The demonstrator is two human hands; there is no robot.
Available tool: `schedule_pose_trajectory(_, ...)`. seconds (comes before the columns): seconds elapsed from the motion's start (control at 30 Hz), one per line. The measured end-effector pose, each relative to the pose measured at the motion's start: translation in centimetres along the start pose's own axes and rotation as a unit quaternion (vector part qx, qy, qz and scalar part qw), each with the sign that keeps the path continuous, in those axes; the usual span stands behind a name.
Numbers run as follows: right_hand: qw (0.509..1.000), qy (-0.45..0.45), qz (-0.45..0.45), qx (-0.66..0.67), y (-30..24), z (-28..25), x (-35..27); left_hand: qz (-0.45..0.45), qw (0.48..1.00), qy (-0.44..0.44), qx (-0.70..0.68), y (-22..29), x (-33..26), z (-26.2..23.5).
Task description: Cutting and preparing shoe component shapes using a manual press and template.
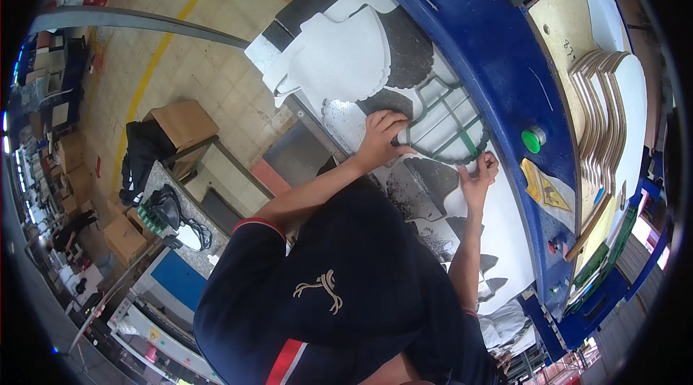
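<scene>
A warning sign (554,193) marks the blue machine (498,46), handwritten digits (568,44) the pale board (557,18).

Near a cardboard box (185,124), a speckled tabletop (154,180) bears perhaps black headphones (165,206); a yellow line (164,41) crosses the tiled floor (211,76).

Blue machine beam (498,67) walls off the right of the green cutting die (449,124). Left hand (382,141) and right hand (478,174) block its left and lower-right edges; gap between the forearms is open over flat dark offcuts (422,186), torso closing it below. Straight above the die: open.
</scene>
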State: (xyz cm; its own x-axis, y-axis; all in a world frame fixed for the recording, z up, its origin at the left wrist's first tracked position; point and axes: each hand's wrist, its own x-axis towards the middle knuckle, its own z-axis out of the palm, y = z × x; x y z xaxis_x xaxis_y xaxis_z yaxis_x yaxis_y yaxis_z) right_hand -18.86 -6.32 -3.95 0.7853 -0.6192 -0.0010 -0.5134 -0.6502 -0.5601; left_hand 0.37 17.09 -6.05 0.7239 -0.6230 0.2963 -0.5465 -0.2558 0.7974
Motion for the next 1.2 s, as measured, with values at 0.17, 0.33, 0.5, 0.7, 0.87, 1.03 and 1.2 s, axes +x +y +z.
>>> schedule_pose_trajectory(0.17, 0.999, 0.018, -0.011, -0.029, -0.8, -0.1, 0.1, 0.005, 1.000, 0.012, 0.004, 0.2, 0.0, 0.0)
schedule_pose_trajectory(0.33, 0.999, 0.018, -0.001, -0.026, -1.4, -0.4, 0.2, 0.003, 1.000, 0.014, 0.006, 0.2, 0.0, 0.2)
schedule_pose_trajectory(0.5, 1.000, 0.015, 0.009, -0.024, -1.6, -0.3, 0.3, 0.005, 1.000, 0.024, -0.004, 0.1, -0.1, 0.4)
schedule_pose_trajectory(0.7, 0.999, 0.017, -0.013, -0.036, -1.4, -0.6, 0.3, -0.001, 1.000, 0.000, -0.003, 0.3, 0.4, -0.1)
schedule_pose_trajectory(0.87, 0.999, 0.030, 0.018, 0.023, -2.7, -1.8, -0.8, 0.017, 0.999, -0.019, -0.033, 0.6, 0.5, -3.1)
schedule_pose_trajectory(1.03, 0.986, 0.093, 0.101, 0.100, -5.9, -4.5, -3.3, 0.060, 0.994, -0.057, 0.069, -0.8, -2.9, -7.5)
schedule_pose_trajectory(1.2, 0.962, 0.198, 0.029, 0.185, -15.9, -9.1, -1.9, 0.164, 0.979, -0.021, 0.115, -0.4, -2.5, -7.7)
